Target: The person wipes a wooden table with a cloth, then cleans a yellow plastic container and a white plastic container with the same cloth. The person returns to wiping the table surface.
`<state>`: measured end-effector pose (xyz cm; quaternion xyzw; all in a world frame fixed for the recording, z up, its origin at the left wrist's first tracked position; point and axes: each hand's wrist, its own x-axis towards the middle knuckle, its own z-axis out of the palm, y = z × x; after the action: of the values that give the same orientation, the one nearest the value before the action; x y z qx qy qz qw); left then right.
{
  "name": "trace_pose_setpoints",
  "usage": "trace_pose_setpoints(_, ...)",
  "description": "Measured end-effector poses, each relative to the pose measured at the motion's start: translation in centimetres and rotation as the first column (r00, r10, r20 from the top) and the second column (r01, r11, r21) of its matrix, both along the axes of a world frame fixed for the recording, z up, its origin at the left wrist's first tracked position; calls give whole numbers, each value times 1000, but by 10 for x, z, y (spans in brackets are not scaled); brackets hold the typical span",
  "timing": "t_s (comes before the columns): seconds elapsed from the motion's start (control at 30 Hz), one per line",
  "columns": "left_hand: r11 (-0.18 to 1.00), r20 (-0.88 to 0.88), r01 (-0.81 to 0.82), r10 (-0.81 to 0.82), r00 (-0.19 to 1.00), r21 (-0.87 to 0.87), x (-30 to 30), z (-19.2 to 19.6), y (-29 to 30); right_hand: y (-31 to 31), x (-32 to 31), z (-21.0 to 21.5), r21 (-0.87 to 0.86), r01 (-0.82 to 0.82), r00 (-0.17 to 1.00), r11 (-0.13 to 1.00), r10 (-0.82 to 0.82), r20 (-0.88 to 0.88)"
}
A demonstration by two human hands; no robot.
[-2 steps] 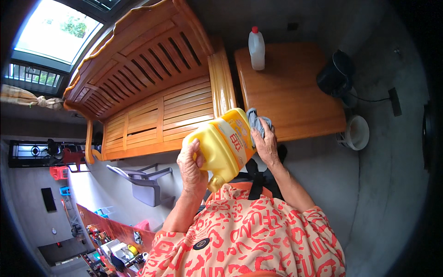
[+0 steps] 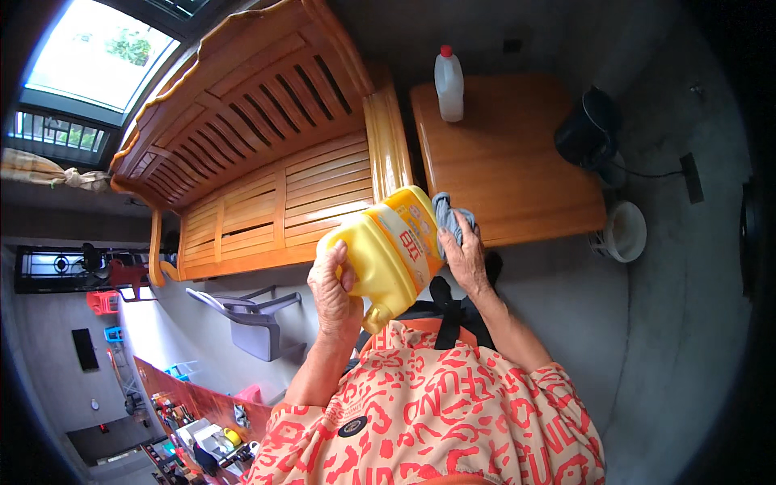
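Above wooden bench [image 2: 267,170], hands raised, gripping yellow jug [image 2: 388,250].

A big yellow jug [image 2: 386,255] sits tilted between the left hand [image 2: 333,293] and right hand [image 2: 462,257], in front of the person's chest. Its label [image 2: 408,240] wraps the side as a pale band with red and orange print. On the wooden counter [image 2: 509,174], near its far edge, stands a small translucent white bottle [image 2: 449,86] with a red cap, upright.
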<state>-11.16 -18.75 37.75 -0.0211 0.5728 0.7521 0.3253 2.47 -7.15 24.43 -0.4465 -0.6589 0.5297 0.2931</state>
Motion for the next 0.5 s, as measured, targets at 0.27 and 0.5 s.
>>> trace_pose_setpoints(0.27, 1000, -35, -7, 6, 999, -19, 5, 1, 5, -52, 9, 30, 222, -32, 999, 975, 40, -32)
trace_pose_setpoints(0.5, 996, -76, 81, -83, 994, -23, 12, 2, 1, -49, 12, 61, 485, -136, 965, 864, 227, -134)
